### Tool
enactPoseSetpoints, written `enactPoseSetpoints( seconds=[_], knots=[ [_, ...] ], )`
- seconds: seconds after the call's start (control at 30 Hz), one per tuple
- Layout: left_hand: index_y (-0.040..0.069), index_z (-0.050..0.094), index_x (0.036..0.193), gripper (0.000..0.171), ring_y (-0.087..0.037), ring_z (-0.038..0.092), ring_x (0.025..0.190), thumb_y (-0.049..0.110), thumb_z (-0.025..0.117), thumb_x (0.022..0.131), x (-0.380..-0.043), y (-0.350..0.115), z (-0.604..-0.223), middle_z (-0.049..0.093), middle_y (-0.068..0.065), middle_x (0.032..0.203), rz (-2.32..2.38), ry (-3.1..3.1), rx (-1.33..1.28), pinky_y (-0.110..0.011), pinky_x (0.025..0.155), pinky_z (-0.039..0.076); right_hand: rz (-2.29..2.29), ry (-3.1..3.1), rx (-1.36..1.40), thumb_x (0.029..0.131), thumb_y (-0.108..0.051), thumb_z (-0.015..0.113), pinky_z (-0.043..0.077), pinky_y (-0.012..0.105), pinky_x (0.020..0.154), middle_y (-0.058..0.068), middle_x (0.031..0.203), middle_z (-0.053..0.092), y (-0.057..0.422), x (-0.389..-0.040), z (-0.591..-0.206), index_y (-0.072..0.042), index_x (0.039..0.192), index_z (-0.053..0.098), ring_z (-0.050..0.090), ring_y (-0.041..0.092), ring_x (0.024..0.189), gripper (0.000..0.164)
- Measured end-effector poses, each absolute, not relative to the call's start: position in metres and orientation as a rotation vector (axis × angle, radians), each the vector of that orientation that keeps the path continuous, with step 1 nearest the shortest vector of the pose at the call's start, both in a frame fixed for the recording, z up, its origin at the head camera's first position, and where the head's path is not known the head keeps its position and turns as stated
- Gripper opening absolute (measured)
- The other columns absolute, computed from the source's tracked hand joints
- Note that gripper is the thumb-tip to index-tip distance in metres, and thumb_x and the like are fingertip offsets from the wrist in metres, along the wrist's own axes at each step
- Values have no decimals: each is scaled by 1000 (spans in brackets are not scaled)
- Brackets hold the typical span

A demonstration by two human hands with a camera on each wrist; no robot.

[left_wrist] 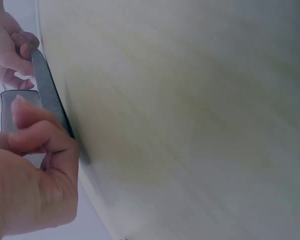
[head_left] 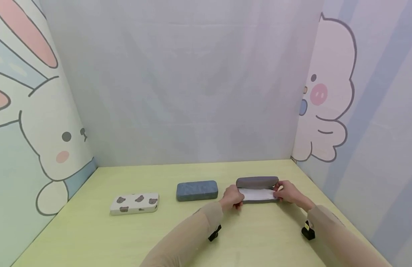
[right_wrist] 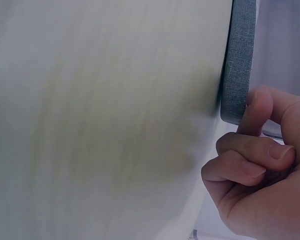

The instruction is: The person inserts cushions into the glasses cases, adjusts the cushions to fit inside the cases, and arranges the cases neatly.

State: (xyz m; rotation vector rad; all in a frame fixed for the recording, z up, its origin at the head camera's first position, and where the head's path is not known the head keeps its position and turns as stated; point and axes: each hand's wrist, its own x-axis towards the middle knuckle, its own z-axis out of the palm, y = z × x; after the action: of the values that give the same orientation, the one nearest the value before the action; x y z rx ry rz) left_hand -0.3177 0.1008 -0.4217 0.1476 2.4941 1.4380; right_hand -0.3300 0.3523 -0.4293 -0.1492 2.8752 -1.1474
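Holding an open grey glasses case at both ends, the two hands work at the right-hand side of the yellow-green table, toward its back edge. The left hand pinches the case's left end with curled fingers; the right hand pinches the right end in the same way. The lid stands raised behind a pale lining or cloth, which shows between the hands; whether anything else lies inside cannot be told.

Handling, as judged: the case appears to be a rigid shell with a fabric-like covering, so it should be light, stiff and not slippery. The hinge along the back edge is the likely weak point. The short ends, where the hands already sit, look like the soundest places to take hold; a grip on the lid alone would probably let the base swing.

Count:
- Glasses cases: three in all, lying in a rough row across the table.
- One grey case, open, in the hands.
- One blue case, closed, just left of the grey one and apart from it.
- One white case with bear faces, closed, further left.
- Hands: two, both occupied.
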Motion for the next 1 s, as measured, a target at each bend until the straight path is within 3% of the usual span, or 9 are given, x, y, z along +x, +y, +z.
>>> enactPoseSetpoints(
  seconds=[0.27,0.4,0.6,0.67,0.77,0.83,0.9,1.0],
  knots=[
    [-3,52,77,9,-11,49,35,-7,46,82,-316,97,-419,48,-3,45,1624,2211,71,-16,33,38,-1127,2869,-67,83,-11,66,35,22,45,-2,56,52,355,-328,-429,-3,86,55,47,9,50,14],
    [-4,51,83,7,-11,50,35,-7,44,83,-318,97,-421,49,-3,46,1622,2193,68,-16,34,41,-1088,2865,-39,84,-13,66,32,22,42,-1,54,50,354,-327,-427,-3,88,52,42,10,48,17],
    [-4,52,86,6,-13,54,40,-2,55,90,-321,87,-422,52,-5,50,1689,2080,85,-21,40,50,-1054,2780,-55,89,-20,66,41,23,42,2,61,54,356,-322,-417,-1,96,51,46,11,46,25],
    [-8,53,95,17,-13,55,41,5,62,91,-322,83,-423,54,-5,52,1684,2066,96,-22,43,52,-1052,2736,-51,91,-26,66,46,26,43,3,65,58,358,-321,-413,1,103,50,50,12,47,34],
    [-14,32,134,68,-13,54,42,12,72,86,-324,77,-422,55,-6,55,1665,2052,113,-25,45,54,-1056,2687,-55,91,-36,65,51,30,46,5,69,63,363,-320,-410,4,123,45,54,14,48,55],
    [-3,9,149,95,-14,55,42,11,76,83,-325,75,-421,58,-8,56,1656,2044,155,-27,45,55,-1064,2655,-91,90,-40,66,53,31,47,6,72,64,366,-321,-410,3,138,33,57,14,50,72],
    [11,-8,153,113,-17,57,42,6,78,80,-327,73,-420,61,-11,59,1646,2022,208,-31,47,56,-1081,2612,-135,87,-40,69,54,32,49,7,73,64,369,-322,-411,-1,148,17,58,15,51,89],
    [23,-4,152,112,-21,60,45,-2,76,78,-330,72,-419,66,-16,65,1622,1972,286,-36,51,59,-1101,2545,-205,83,-35,75,54,32,50,10,76,63,371,-323,-412,-5,152,-3,60,16,53,108]
  ],
)
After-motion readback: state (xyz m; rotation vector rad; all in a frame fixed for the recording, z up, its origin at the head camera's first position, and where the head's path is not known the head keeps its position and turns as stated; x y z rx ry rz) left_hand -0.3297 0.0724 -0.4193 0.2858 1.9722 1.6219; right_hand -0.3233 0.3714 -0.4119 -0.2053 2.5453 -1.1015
